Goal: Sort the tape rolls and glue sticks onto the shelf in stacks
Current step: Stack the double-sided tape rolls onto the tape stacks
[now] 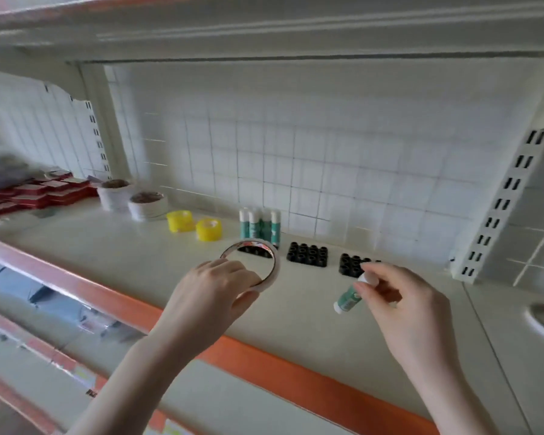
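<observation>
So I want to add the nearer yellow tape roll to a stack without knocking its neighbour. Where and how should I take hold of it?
Come from above and pinch the nearer yellow tape roll across its outer wall, front to back. It lies flat with its hole facing up, and the other yellow roll sits close on its left, so a sideways grip from that side would probably bump it.

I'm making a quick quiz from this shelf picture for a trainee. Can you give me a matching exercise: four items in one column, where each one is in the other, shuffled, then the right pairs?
Items
1. white tape ring
2. loose glue stick
3. yellow tape rolls
4. standing glue sticks

Places
A. upright in a group near the tiled back wall
B. in the grip of the right hand
C. side by side on the shelf, left of the glue group
D. held by the left hand

Pairs: 1-D, 2-B, 3-C, 4-A
</observation>
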`<state>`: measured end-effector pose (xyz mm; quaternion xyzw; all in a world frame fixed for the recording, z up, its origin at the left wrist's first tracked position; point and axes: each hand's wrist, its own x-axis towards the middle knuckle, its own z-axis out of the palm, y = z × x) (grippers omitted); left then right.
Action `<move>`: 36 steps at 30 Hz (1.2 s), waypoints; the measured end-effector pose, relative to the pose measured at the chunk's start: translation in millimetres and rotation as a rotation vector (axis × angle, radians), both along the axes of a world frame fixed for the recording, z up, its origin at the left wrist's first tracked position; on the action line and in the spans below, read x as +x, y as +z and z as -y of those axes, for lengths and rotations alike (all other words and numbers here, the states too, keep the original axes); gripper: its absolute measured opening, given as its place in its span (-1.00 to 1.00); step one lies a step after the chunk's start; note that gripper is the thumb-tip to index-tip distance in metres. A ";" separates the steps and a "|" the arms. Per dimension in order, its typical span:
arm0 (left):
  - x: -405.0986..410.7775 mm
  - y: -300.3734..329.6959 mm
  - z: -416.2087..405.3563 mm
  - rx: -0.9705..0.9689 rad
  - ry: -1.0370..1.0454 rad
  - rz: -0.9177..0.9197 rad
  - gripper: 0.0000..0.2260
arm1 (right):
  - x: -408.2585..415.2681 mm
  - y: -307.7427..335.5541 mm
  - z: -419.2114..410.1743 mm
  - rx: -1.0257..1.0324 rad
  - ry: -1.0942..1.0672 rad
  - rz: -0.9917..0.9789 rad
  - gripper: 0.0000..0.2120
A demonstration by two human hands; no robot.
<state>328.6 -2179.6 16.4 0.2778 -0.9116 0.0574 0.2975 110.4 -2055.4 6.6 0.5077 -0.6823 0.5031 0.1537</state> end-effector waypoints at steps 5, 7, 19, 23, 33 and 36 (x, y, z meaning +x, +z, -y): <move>61.5 -1.7 50.5 0.025 0.050 -0.016 -0.76 | 47.3 12.7 62.8 0.023 0.027 0.032 -0.82; 72.2 -3.9 65.4 0.038 0.054 -0.026 -0.76 | 56.5 18.4 82.8 0.044 0.040 0.031 -0.84; 70.9 -20.0 118.7 0.075 0.090 -0.011 -0.82 | 37.6 40.8 194.7 0.262 0.093 -0.030 -0.85; 69.1 -23.9 128.7 0.092 0.089 -0.019 -0.83 | 33.0 31.6 218.5 0.336 0.093 -0.072 -0.87; 68.0 -27.6 151.9 0.096 0.036 -0.017 -0.89 | 33.3 10.0 238.3 0.367 0.079 -0.143 -0.83; 68.1 -28.6 156.8 0.099 0.015 -0.011 -0.91 | 32.5 8.3 239.7 0.320 0.078 -0.143 -0.86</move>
